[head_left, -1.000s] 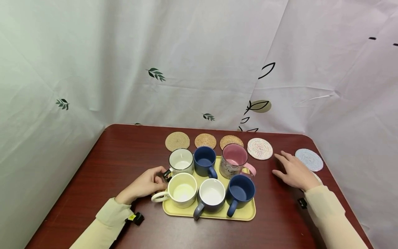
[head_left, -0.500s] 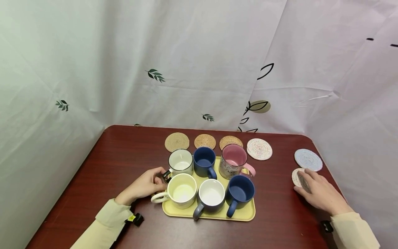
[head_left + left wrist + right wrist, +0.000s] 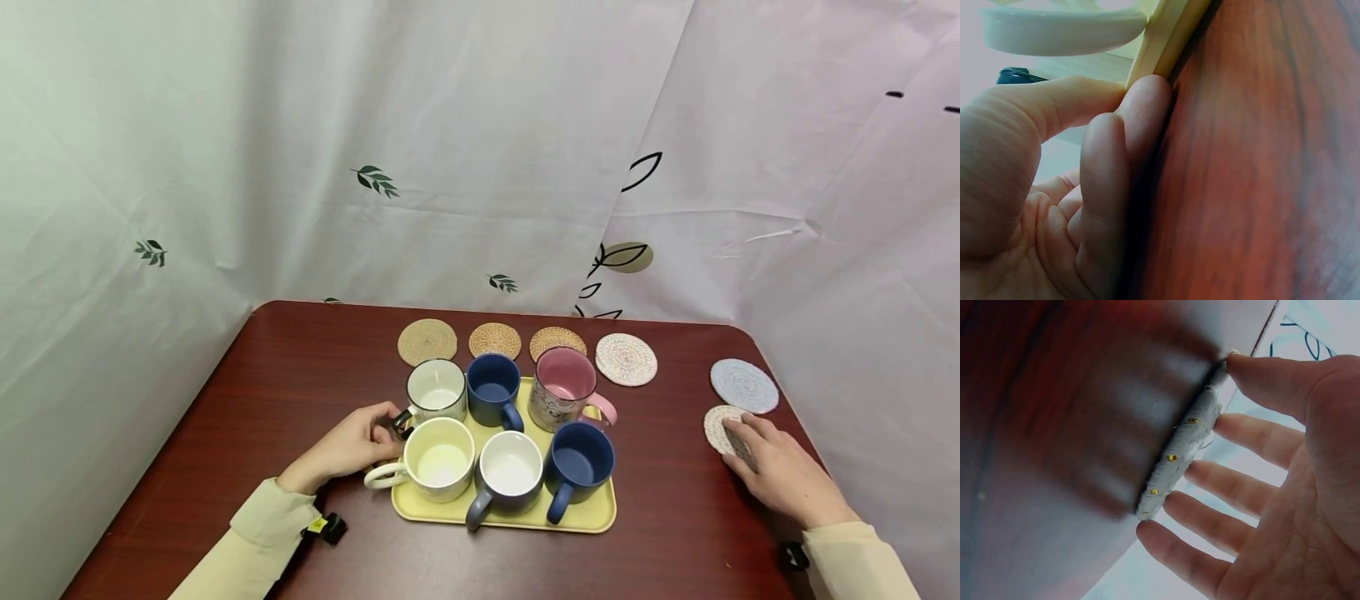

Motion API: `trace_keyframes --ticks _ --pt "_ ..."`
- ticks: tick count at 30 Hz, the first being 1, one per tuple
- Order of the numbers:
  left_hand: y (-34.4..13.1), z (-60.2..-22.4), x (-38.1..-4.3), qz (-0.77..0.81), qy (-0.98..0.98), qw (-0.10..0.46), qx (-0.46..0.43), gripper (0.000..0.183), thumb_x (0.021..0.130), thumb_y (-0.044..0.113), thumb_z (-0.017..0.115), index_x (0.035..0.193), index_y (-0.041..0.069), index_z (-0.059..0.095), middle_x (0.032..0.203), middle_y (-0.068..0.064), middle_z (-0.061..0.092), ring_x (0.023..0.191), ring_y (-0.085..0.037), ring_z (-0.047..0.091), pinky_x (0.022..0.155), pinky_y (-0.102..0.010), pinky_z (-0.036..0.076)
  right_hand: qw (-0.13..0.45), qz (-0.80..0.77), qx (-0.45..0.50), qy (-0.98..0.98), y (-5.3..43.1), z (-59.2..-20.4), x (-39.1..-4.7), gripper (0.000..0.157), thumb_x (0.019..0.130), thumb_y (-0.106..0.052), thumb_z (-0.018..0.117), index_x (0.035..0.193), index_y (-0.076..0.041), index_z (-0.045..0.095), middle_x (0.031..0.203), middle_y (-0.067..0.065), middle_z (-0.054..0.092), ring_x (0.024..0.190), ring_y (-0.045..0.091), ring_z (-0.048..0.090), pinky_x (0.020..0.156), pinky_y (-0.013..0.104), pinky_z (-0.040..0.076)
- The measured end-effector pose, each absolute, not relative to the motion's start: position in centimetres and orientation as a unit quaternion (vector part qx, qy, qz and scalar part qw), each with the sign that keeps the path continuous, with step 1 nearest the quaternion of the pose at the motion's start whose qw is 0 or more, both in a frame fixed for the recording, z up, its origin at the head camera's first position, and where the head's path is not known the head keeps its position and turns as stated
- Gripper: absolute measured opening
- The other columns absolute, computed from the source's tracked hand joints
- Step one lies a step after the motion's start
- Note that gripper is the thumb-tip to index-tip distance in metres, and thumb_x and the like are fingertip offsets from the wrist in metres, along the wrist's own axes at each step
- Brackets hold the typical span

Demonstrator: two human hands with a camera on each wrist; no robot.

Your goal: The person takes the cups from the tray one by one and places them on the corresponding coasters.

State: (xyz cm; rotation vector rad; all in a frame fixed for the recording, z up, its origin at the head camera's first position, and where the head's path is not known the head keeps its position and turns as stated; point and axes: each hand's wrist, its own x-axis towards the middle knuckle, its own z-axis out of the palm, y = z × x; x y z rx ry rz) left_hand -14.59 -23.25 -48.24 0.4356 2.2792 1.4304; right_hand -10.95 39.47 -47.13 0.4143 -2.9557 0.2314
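Note:
In the head view, a yellow tray (image 3: pixel 517 518) carries several mugs. My left hand (image 3: pixel 347 446) is at the tray's left side, and the left wrist view shows its thumb and finger (image 3: pixel 1147 103) pinching the tray rim (image 3: pixel 1175 37). Nearest that hand are a cream mug (image 3: pixel 439 460) and a white mug with a dark handle (image 3: pixel 437 390). On the right of the table, my right hand (image 3: pixel 783 471) rests its fingertips on a small white speckled coaster (image 3: pixel 716 429). That coaster lies flat, seen edge-on in the right wrist view, with fairly straight fingers (image 3: pixel 1210 515) touching it.
Other tray mugs are a pink one (image 3: pixel 566 379), a grey one (image 3: pixel 512 471) and two blue ones (image 3: pixel 581 462). Behind the tray lie several round coasters, from a tan one (image 3: pixel 427 342) to a speckled one (image 3: pixel 627 360). A light blue coaster (image 3: pixel 744 385) sits near the right edge.
My right hand has moved rightward and toward the near side, from beside the light blue coaster onto the small speckled one, shifting slightly there. My left hand has stayed at the tray.

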Motion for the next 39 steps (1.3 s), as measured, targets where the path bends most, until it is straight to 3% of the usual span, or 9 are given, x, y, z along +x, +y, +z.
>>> trace_keyframes --ticks 24,39 --pt "-23.3 -48.4 -14.7 0.510 0.820 0.205 0.162 0.031 0.091 0.010 0.077 0.112 0.000 0.057 0.062 0.001 0.062 0.051 -0.006 0.053 0.048 -0.021 0.042 0.117 0.063 0.152 -0.979 38.0 -47.4 -11.3 0.052 0.076 -0.014 0.086 0.121 0.004 0.068 0.123 0.035 0.062 0.098 0.057 0.063 0.086 0.066 0.048" --pt "-23.3 -48.4 -14.7 0.509 0.821 0.205 0.159 0.031 0.091 0.011 0.076 0.113 0.001 0.057 0.062 0.001 0.061 0.050 -0.006 0.051 0.047 -0.020 0.041 0.121 0.068 0.209 -0.968 33.4 -46.9 -12.0 0.049 0.080 -0.017 0.084 0.123 0.001 0.069 0.126 0.030 0.064 0.106 0.051 0.065 0.092 0.062 0.050"
